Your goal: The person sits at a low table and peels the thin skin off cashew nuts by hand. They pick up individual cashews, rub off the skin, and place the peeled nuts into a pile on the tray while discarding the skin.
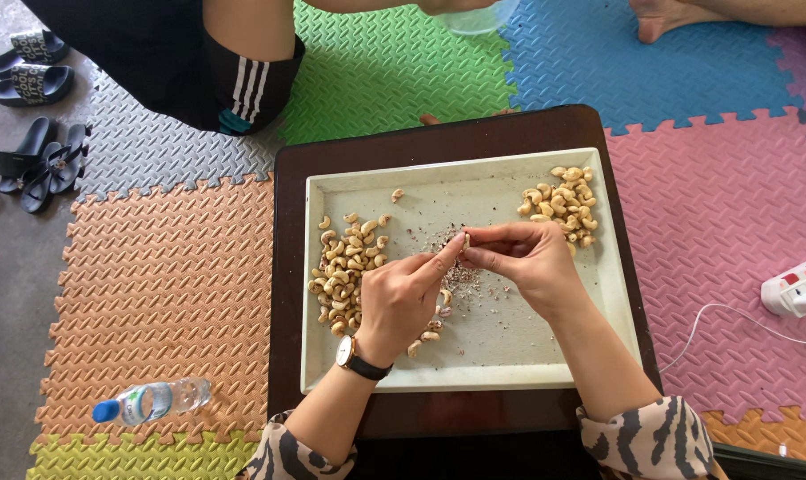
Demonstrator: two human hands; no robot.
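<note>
A single cashew (464, 240) sits pinched between the fingertips of the left hand (401, 298) and right hand (520, 256), above the tray (510, 347) between two nut piles.

A dark low table (287, 267) (on foam mats (172, 276)) carries a pale tray (510, 364).

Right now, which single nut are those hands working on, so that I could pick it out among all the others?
Start at the dark wooden table and the pale square tray on it. Above the tray's middle, the left hand and right hand meet. The cashew is pinched between their fingertips, lifted off the tray, unlike the left heap and far-right pile lying loose.
</note>
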